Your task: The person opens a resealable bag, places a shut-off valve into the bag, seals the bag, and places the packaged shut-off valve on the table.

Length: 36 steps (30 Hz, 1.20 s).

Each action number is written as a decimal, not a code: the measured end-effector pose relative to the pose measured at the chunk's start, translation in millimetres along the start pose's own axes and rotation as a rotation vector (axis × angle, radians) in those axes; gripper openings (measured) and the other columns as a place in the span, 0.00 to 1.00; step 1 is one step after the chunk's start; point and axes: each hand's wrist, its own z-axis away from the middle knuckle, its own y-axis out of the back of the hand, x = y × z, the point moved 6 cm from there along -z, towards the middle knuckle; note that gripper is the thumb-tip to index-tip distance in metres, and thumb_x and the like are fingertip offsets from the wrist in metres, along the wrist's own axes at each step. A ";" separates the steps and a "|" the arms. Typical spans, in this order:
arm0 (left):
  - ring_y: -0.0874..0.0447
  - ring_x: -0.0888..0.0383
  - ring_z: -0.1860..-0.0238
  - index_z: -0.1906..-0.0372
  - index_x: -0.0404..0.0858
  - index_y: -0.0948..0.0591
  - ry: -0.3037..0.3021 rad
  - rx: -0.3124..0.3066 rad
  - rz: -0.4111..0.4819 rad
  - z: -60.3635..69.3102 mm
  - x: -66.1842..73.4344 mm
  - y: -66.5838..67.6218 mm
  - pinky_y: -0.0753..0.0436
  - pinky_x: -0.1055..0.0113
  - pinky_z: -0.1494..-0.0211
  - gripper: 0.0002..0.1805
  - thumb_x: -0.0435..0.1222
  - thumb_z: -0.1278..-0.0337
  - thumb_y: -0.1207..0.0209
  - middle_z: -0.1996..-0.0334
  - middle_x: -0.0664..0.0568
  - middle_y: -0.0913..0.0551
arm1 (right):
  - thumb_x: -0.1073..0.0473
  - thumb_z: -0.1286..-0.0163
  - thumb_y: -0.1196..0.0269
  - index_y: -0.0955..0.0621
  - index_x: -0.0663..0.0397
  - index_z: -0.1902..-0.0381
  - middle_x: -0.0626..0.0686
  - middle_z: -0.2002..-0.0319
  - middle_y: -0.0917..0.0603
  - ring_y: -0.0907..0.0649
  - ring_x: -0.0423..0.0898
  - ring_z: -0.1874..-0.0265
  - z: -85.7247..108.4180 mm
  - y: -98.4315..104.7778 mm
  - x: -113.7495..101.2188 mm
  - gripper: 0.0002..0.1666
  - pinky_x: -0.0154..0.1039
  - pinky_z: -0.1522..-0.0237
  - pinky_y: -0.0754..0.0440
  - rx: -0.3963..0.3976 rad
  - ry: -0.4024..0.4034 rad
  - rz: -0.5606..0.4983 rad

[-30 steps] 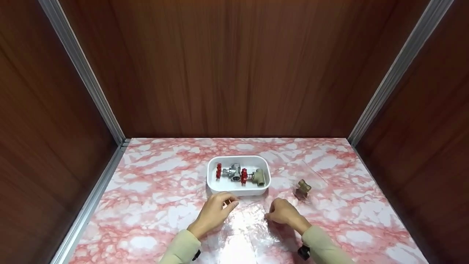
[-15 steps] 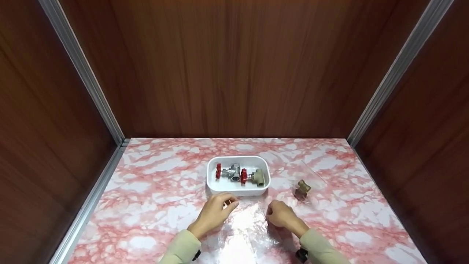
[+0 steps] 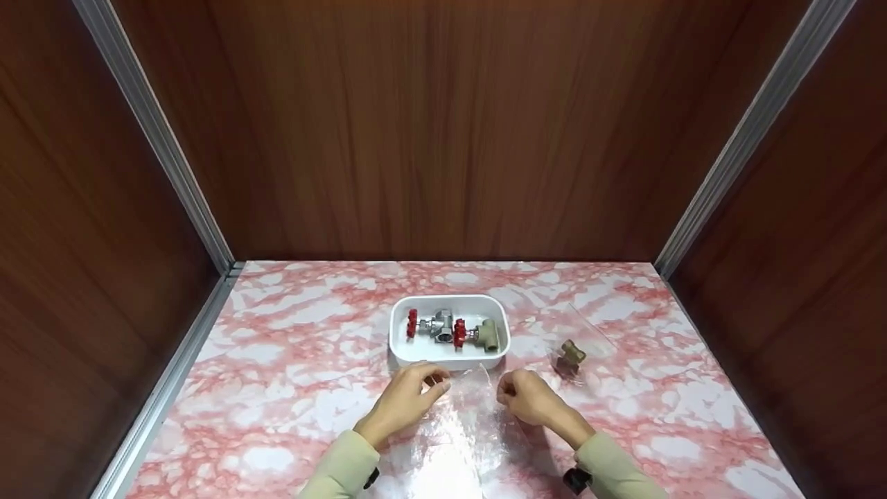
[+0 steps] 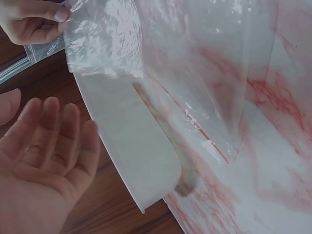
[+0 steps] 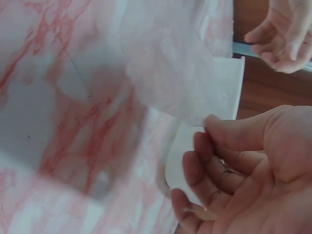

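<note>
My right hand (image 3: 537,400) pinches the edge of a clear plastic bag (image 3: 478,409) between thumb and index finger, seen closely in the right wrist view, where the bag (image 5: 165,63) hangs from the fingertips. Facing it, my left hand (image 3: 405,398) holds nothing; the left wrist view shows its fingers (image 4: 61,134) loosely bent and apart from the bag. Just beyond both hands stands a white tray (image 3: 450,364). Inside lie two valves with red handwheels: a silver valve (image 3: 442,326) and an olive-beige valve (image 3: 488,336).
To the right of the tray, a brass fitting (image 3: 572,352) lies on or in a second clear bag (image 3: 589,326); which one I cannot tell. Brown wood-pattern panels (image 3: 443,138) enclose the red-and-white marbled table (image 3: 291,312) at the back and sides.
The clear bag, earlier flat on the table, now has its far edge lifted between the hands. My right hand rose slightly with it. The left hand, tray and valves stay put.
</note>
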 end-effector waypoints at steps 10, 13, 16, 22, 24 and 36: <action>0.17 0.55 0.55 0.40 0.35 0.15 0.035 -0.052 -0.089 -12.2 4.5 3.8 0.17 0.56 0.48 0.17 0.40 0.24 0.39 0.53 0.50 0.15 | 0.74 0.31 0.35 0.18 0.60 0.69 0.46 0.71 0.20 0.22 0.39 0.69 -3.7 19.0 -19.4 0.08 0.36 0.64 0.22 -0.008 0.139 -0.071; 0.19 0.61 0.61 0.46 0.38 0.12 0.021 -0.049 -0.075 -12.9 5.4 5.7 0.18 0.61 0.54 0.13 0.40 0.24 0.39 0.58 0.55 0.15 | 0.73 0.31 0.34 0.18 0.59 0.68 0.47 0.70 0.19 0.21 0.39 0.67 -3.8 22.4 -23.8 0.07 0.37 0.62 0.21 -0.011 0.169 -0.070; 0.20 0.64 0.65 0.51 0.39 0.10 0.015 -0.047 -0.016 -13.4 6.0 7.7 0.19 0.65 0.58 0.11 0.39 0.23 0.39 0.62 0.58 0.14 | 0.73 0.31 0.34 0.17 0.58 0.68 0.46 0.70 0.19 0.21 0.39 0.67 -4.0 26.1 -26.1 0.08 0.37 0.62 0.21 0.005 0.194 -0.061; 0.22 0.65 0.72 0.56 0.34 0.11 0.072 -0.084 0.162 -12.9 7.9 9.9 0.21 0.70 0.68 0.10 0.35 0.24 0.40 0.71 0.54 0.15 | 0.72 0.31 0.33 0.16 0.57 0.68 0.45 0.69 0.18 0.20 0.39 0.66 -3.7 32.5 -28.3 0.08 0.39 0.60 0.20 0.035 0.212 -0.039; 0.22 0.65 0.73 0.58 0.35 0.12 0.084 -0.097 0.187 -12.3 9.8 10.7 0.22 0.72 0.69 0.09 0.35 0.24 0.39 0.72 0.55 0.16 | 0.72 0.30 0.32 0.16 0.56 0.68 0.45 0.69 0.18 0.20 0.39 0.66 -3.7 34.1 -29.0 0.08 0.39 0.61 0.20 0.046 0.211 -0.034; 0.23 0.66 0.74 0.61 0.44 0.10 0.090 -0.169 0.177 -9.6 21.7 11.6 0.23 0.72 0.70 0.10 0.39 0.23 0.39 0.73 0.52 0.15 | 0.71 0.29 0.32 0.16 0.54 0.67 0.44 0.68 0.18 0.19 0.41 0.65 -6.1 40.4 -31.6 0.08 0.40 0.62 0.21 0.094 0.234 -0.046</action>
